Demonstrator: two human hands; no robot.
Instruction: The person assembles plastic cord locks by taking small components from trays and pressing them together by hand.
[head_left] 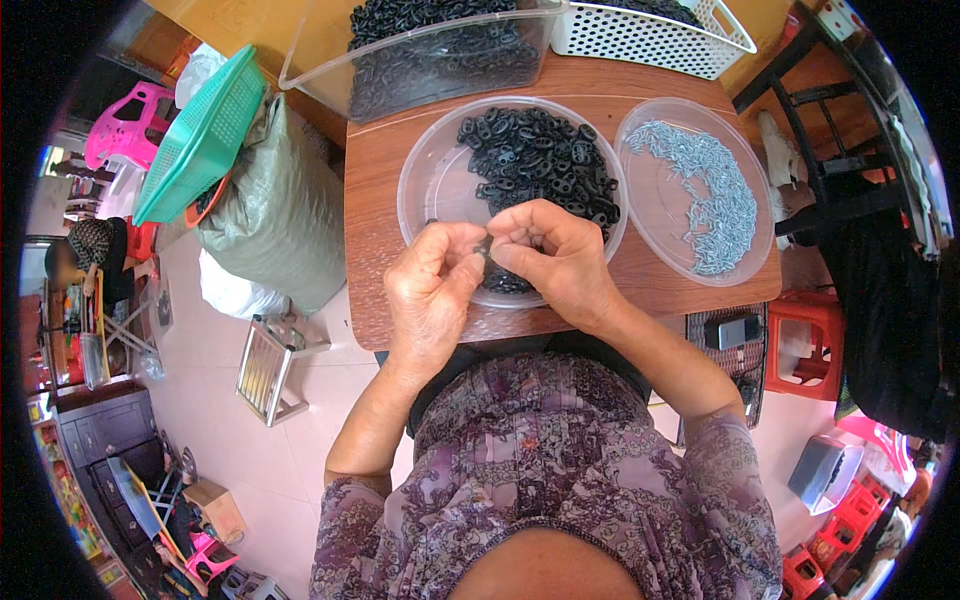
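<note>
Both hands pinched shut on one small black plastic piece point(484, 247), left hand point(432, 285) and right hand point(553, 252) meeting fingertip to fingertip above near rim of clear round dish point(425, 185). Piece mostly hidden between fingers. Dish holds heap of matching black pieces point(540, 160). Second clear dish point(650, 195), just right, carries small silvery metal parts point(705, 195). Both dishes on brown wooden table point(375, 200). Clear bin point(330, 60) of black pieces and white perforated basket point(650, 35) at far edge.
</note>
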